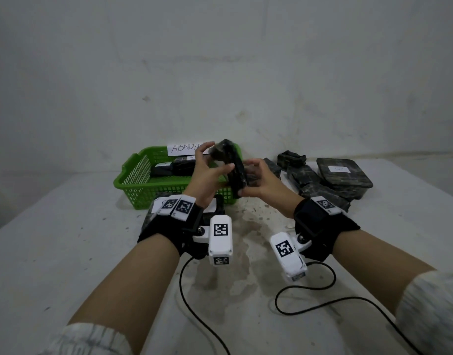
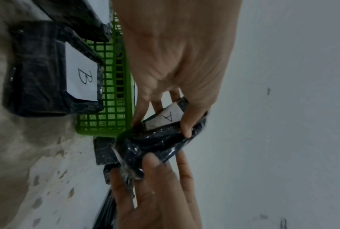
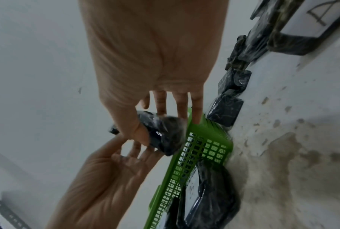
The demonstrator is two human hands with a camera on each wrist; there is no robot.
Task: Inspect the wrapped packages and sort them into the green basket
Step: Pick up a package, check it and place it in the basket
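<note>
1. Pale grey wall stands behind a stained white surface that carries everything.
2. At the left, a green basket sits on the surface with its far side near the wall. A white paper sign with handwritten letters stands at its far rim, partly hidden by fingers.
3. Inside the basket lie dark wrapped packages with white labels.
4. In the left wrist view, a wrapped package labelled "B" lies on the surface against the outer wall of the basket.
5. The left hand is raised over the near right part of the basket, its fingers and thumb curled round the upper end of a black wrapped package.
6. That held package is off the surface, tilted on edge between both hands, above the basket's right corner. The left wrist view shows a white label marked "A" on it.
7. The right hand pinches the lower end of the same package with thumb and curled fingers.
8. Further right, a pile of dark wrapped packages rests on the surface near the wall, the farthest right a flat box-shaped one with a white label on top.
9. Black cables trail across the near surface from the wrist cameras.
</note>
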